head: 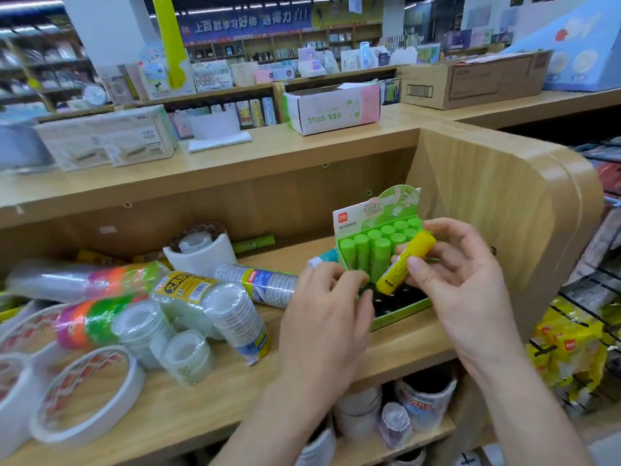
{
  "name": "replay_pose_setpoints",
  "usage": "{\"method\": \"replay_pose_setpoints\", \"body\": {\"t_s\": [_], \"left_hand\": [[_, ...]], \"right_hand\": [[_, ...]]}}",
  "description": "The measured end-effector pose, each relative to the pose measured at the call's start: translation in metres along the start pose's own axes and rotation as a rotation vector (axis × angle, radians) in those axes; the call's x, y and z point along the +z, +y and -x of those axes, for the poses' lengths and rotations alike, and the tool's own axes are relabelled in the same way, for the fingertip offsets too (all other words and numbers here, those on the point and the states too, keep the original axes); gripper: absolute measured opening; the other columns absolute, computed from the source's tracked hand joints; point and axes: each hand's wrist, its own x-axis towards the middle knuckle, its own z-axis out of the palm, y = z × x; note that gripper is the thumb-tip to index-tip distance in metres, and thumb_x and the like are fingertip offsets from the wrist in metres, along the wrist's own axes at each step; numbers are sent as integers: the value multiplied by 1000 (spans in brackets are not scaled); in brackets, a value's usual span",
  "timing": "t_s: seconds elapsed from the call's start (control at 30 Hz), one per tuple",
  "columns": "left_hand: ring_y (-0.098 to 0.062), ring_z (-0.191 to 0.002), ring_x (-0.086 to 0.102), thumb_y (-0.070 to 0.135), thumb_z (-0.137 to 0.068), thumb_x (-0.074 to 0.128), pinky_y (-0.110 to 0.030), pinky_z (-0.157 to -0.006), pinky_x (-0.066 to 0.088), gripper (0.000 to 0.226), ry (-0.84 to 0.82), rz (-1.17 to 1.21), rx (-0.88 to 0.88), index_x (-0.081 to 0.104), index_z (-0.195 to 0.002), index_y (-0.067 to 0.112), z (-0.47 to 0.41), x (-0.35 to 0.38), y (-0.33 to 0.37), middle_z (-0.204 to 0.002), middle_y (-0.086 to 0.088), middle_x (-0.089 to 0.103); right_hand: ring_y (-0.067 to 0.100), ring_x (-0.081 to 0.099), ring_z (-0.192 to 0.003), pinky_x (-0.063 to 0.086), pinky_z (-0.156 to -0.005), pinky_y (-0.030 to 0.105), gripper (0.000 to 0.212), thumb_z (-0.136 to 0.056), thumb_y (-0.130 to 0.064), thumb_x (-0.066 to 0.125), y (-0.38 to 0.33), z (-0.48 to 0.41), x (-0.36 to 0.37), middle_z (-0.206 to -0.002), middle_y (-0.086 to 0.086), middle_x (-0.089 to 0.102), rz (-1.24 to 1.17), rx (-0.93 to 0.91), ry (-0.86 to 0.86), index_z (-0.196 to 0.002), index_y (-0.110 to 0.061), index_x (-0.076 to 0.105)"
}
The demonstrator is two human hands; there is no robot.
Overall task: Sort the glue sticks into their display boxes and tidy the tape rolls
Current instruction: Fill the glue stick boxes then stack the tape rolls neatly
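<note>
Yellow glue stick (405, 262) pinched in right hand (463, 280) fingers (424, 274) above display box (406, 312) vacant front; left hand (326, 307) grips edge.

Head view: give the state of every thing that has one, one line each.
green display box, open, front slots empty.
green glue sticks, upright in the rear slots.
yellow glue stick, tilted, over the empty slots.
right hand, pinches the yellow glue stick.
left hand, at the box's front-left corner; grip unclear.
tape rolls, heaped loose on the shelf.
</note>
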Motion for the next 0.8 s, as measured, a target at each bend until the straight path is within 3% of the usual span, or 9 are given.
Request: {"method": "replay_pose_setpoints", "body": {"t_s": [0.1,0.17,0.3,0.4,0.53,0.6,0.67,0.73,0.8], "left_hand": [[-20,-89,59,44,-84,49,-33,-71,51,33,-138,6,-55,66,-104,24,12,2,-5,-99,2,61],[-18,-91,60,43,-84,49,-32,-75,49,34,-166,46,-43,63,-108,22,14,1,-6,-99,4,64],[-5,-88,60,40,-79,61,-26,-79,49,31,-51,279,-205,52,-107,29,18,-15,-8,-97,15,63],[0,-89,62,48,-82,58,-26,-79,52,42,-16,418,-244,50,-120,32,19,-30,-6,-102,22,62],[-11,-73,56,39,-95,45,-27,-60,43,32,47,130,-107,58,-120,24,17,-60,-5,-85,12,65],[-13,-76,53,30,-96,44,-24,-60,38,30,111,31,-96,58,-121,20,16,-78,-12,-89,8,66],[-13,-82,53,23,-96,44,-20,-66,35,32,192,6,-94,58,-123,14,15,-96,-21,-98,3,66],[-16,-88,53,13,-95,47,-23,-72,39,32,220,34,-86,57,-125,12,13,-109,-29,-102,-1,63],[-18,-90,52,10,-94,47,-28,-76,40,33,185,58,-99,56,-125,13,11,-116,-38,-102,-1,58]], "right_hand": [[14,70,-90,55,-76,22,43,-86,4,64,-4,1,11,-99,2,71,103,-76,-64,-110,-31,58],[14,70,-88,54,-77,21,41,-84,2,67,-5,2,19,-96,2,71,116,-87,-87,-108,-31,59],[14,71,-82,55,-73,20,38,-78,0,73,-10,1,30,-89,4,73,89,-69,-91,-103,-25,60],[15,72,-79,55,-72,20,35,-70,-13,76,-11,3,40,-86,3,75,59,0,-189,-101,-22,61],[13,71,-80,55,-73,22,20,-83,-25,62,-11,1,56,-85,1,75,16,60,-309,-102,-24,66],[13,70,-86,53,-75,25,19,-93,-23,58,-10,-5,61,-88,-3,75,252,-49,-341,-109,-31,65],[16,67,-91,52,-78,33,32,-93,-13,59,-4,-13,67,-91,-6,72,760,-222,-421,-119,-32,58],[23,56,-95,49,-72,37,42,-89,-5,55,-1,-14,80,-89,-3,62,1295,-342,-496,-125,-26,48],[25,46,-100,38,-63,33,40,-85,0,49,-1,-13,94,-87,-2,54,1560,-399,-566,-118,-22,41]]}}
